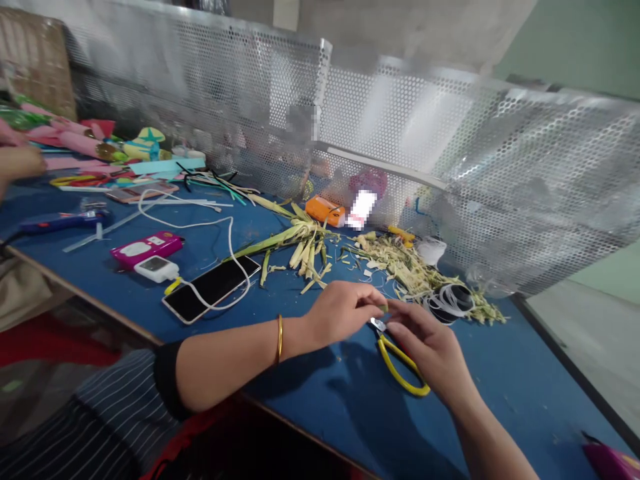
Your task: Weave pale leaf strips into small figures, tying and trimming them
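My left hand (345,310) has its thumb and fingertips pinched on a small green piece (384,309), mostly hidden by the fingers. Against it, my right hand (433,337) is curled, its fingertips meeting those of the left. Yellow-handled scissors (403,373) are in my right hand, one handle loop showing below the palm and the short blades pointing towards the left hand. The other loop is hidden. Just beyond both hands lies a heap of pale green plant trimmings (400,263), beside a dark spool with white cord (453,300).
Split green stalks (300,233) lie mid-table near an orange pack (325,211). Left are a phone (213,290), a white cable, a magenta device (147,248) and a blue glue gun (65,220). A perforated metal screen (400,127) bounds the back. Another person's hand (20,163) is far left.
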Motion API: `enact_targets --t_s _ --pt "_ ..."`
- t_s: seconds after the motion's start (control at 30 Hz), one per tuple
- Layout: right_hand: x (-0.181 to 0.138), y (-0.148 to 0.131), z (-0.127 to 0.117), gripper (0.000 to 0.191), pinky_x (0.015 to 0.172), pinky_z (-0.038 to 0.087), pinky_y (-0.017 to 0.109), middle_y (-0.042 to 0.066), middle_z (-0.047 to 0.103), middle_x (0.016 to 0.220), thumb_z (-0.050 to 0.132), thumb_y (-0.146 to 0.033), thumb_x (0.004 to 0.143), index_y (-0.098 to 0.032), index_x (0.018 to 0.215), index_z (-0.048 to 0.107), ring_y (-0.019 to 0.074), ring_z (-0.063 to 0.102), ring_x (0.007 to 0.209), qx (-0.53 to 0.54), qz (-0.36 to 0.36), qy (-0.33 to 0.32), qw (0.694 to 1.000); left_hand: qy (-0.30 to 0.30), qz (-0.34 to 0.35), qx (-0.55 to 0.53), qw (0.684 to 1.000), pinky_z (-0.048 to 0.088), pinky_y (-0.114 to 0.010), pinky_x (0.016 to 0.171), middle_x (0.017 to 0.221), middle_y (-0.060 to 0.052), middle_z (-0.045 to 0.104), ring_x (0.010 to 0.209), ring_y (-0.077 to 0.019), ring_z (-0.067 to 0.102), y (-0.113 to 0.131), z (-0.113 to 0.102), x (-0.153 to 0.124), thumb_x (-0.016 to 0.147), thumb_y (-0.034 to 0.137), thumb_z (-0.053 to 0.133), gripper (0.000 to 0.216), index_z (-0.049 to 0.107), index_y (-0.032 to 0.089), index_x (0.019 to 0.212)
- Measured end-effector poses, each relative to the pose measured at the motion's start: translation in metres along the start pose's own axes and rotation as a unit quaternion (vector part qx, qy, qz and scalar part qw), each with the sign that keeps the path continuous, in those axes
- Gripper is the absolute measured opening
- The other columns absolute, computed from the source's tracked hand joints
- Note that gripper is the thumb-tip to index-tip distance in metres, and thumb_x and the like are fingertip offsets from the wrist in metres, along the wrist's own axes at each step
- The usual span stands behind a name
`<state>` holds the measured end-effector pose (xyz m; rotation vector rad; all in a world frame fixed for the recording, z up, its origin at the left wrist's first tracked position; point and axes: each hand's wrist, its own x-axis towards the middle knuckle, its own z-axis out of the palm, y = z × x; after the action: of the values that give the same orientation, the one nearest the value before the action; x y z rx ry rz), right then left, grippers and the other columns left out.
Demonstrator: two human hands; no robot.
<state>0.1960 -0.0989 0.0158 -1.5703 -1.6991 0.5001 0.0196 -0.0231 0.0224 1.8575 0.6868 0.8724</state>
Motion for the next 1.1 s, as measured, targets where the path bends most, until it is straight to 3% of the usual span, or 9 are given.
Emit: enact_targets --t_s 0.07,0.17,0.33,0.5,0.8,0.87,0.97,1.0,1.1 --pt "0.006 -0.013 0.005 0.039 0.068 0.052 0.033 0.008 0.072 0.089 0.067 -0.046 0.077 -0.019 0.106 0.068 0.0213 0.066 0.078 0.128 0.036 0.008 0.991 -0.008 0.032 0.059 0.998 0.047 -0.026 0.072 0.084 -0.002 0.073 0.078 -0.0164 0.066 0.004 -0.001 -0.004 0.080 0.020 0.062 0.024 0.065 0.020 0.103" --pt "0.014 -0.025 0.011 0.031 0.067 0.052 0.032 0.006 0.074 0.082 0.075 -0.044 0.070 -0.019 0.089 0.074 0.0200 0.065 0.073 0.196 0.064 0.009 0.979 -0.004 0.045 0.100 0.994 0.046 -0.026 0.074 0.085 -0.002 0.074 0.080 -0.0174 0.067 0.007 -0.004 -0.006 0.080 0.020 0.063 0.037 0.057 0.020 0.116" --pt "0.026 -0.032 0.012 0.029 0.066 0.052 0.033 0.006 0.075 0.078 0.075 -0.042 0.069 -0.019 0.086 0.077 0.0187 0.064 0.069 0.185 0.076 0.025 0.979 0.001 0.049 0.136 0.990 0.046 -0.026 0.073 0.085 -0.001 0.074 0.083 -0.0186 0.068 0.011 -0.016 -0.001 0.081 0.017 0.060 0.042 0.052 0.022 0.122" --pt "0.029 -0.032 0.025 0.024 0.062 0.052 0.031 0.005 0.074 0.071 0.072 -0.039 0.070 -0.019 0.082 0.077 0.0175 0.063 0.063 0.187 0.079 0.035 0.979 -0.013 0.012 0.248 0.969 0.044 -0.029 0.071 0.085 -0.005 0.073 0.083 -0.0229 0.067 0.014 -0.025 0.000 0.084 0.018 0.055 0.046 0.049 0.020 0.129" --pt "0.018 -0.002 0.053 0.021 0.061 0.052 0.028 0.002 0.069 0.064 0.073 -0.038 0.072 -0.017 0.073 0.070 0.0154 0.063 0.060 0.261 0.133 0.012 0.956 -0.067 -0.013 0.250 0.966 0.042 -0.029 0.069 0.079 -0.005 0.073 0.078 -0.0226 0.066 -0.014 -0.018 -0.001 0.083 0.021 0.057 0.043 0.056 0.018 0.125" --pt "0.022 0.003 0.047 0.022 0.059 0.051 0.027 0.001 0.068 0.062 0.067 -0.038 0.078 -0.016 0.074 0.068 0.0153 0.063 0.059 0.213 0.110 -0.006 0.971 -0.069 -0.022 0.226 0.972 0.042 -0.029 0.067 0.074 -0.003 0.072 0.073 -0.0211 0.066 -0.015 -0.019 0.001 0.081 0.021 0.059 0.041 0.060 0.018 0.122" --pt "0.032 0.020 0.029 0.025 0.063 0.051 0.027 0.003 0.071 0.073 0.052 -0.033 0.089 -0.017 0.088 0.070 0.0168 0.066 0.068 -0.027 0.064 -0.012 0.998 -0.044 -0.034 0.179 0.982 0.042 -0.028 0.063 0.067 -0.002 0.071 0.066 -0.0188 0.064 -0.017 -0.020 0.004 0.077 0.020 0.062 0.033 0.070 0.020 0.108" --pt "0.036 0.028 0.022 0.025 0.069 0.051 0.027 0.003 0.072 0.085 0.048 -0.029 0.090 -0.019 0.096 0.070 0.0167 0.067 0.076 -0.162 0.048 0.004 0.986 -0.034 -0.046 0.156 0.986 0.042 -0.028 0.063 0.067 -0.002 0.071 0.064 -0.0180 0.063 -0.019 -0.020 0.005 0.076 0.020 0.062 0.028 0.073 0.020 0.102" --pt "0.048 0.053 0.004 0.025 0.080 0.047 0.032 0.010 0.067 0.109 0.050 -0.021 0.089 -0.017 0.103 0.070 0.0229 0.065 0.093 -0.313 0.064 0.028 0.947 -0.029 -0.105 0.045 0.993 0.046 -0.028 0.062 0.068 -0.005 0.072 0.060 -0.0161 0.064 -0.023 -0.018 0.008 0.074 0.021 0.062 0.015 0.074 0.018 0.083"
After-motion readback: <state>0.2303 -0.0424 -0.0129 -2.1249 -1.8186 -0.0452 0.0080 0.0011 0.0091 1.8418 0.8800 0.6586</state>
